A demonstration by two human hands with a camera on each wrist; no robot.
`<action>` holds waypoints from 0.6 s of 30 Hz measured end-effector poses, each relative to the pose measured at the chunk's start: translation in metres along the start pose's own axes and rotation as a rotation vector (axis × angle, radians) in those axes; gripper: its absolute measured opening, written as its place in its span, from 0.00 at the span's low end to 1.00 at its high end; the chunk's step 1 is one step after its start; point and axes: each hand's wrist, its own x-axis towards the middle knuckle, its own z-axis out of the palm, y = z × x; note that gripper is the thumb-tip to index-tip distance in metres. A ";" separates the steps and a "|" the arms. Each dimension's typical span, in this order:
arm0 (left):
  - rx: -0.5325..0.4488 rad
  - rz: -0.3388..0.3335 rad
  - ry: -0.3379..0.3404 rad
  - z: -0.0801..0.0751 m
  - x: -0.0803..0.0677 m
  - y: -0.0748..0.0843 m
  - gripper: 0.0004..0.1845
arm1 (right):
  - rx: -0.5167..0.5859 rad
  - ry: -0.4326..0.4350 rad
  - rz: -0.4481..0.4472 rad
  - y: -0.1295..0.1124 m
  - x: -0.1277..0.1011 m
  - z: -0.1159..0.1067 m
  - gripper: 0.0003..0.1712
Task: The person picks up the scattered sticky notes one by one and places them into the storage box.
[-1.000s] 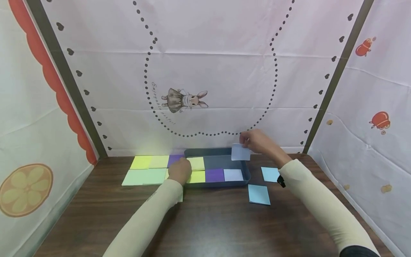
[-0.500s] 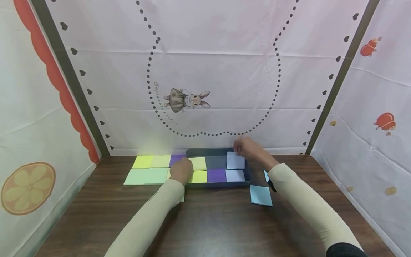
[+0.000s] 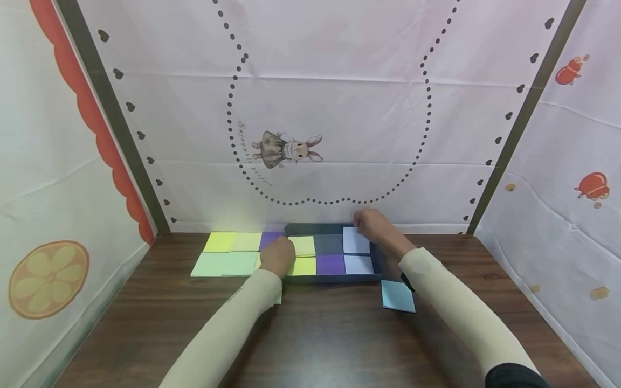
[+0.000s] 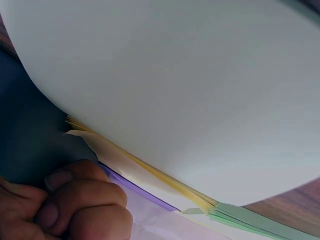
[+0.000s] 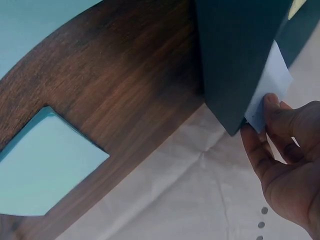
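Note:
Between thumb and fingers, my right hand (image 3: 373, 225) pinches a pale lilac sticky-note pad (image 3: 356, 242) at the back right of a dark blue tray (image 3: 317, 229). In the right wrist view the lilac pad (image 5: 272, 77) lies just inside the tray's wall (image 5: 235, 60). My left hand (image 3: 278, 257) is at the tray's left end, its fingers (image 4: 95, 200) curled, with nothing showing between them. In the tray are another lilac pad (image 3: 359, 265), a purple pad (image 3: 330, 264), a bright yellow pad (image 3: 304, 266) and a pale yellow pad (image 3: 303, 246).
Left of the tray sit yellow (image 3: 218, 242), pale yellow (image 3: 245, 242), purple (image 3: 269, 238) and light green pads (image 3: 218, 264). A light blue pad (image 3: 398, 296) lies in front of the tray's right end; the right wrist view shows a blue pad (image 5: 55, 165). A printed cloth (image 3: 339, 118) rises behind the table.
My right hand has brought the lilac pad left and down, from above the tray's back right corner into the tray. My left hand stays at the tray's left end.

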 end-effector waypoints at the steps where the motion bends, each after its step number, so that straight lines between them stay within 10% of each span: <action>1: -0.001 -0.002 -0.001 0.001 0.001 0.000 0.23 | -0.010 -0.007 0.001 0.000 0.000 0.002 0.07; 18: 0.001 -0.010 -0.003 0.000 -0.001 0.001 0.23 | -0.171 -0.041 -0.023 0.002 0.002 0.021 0.07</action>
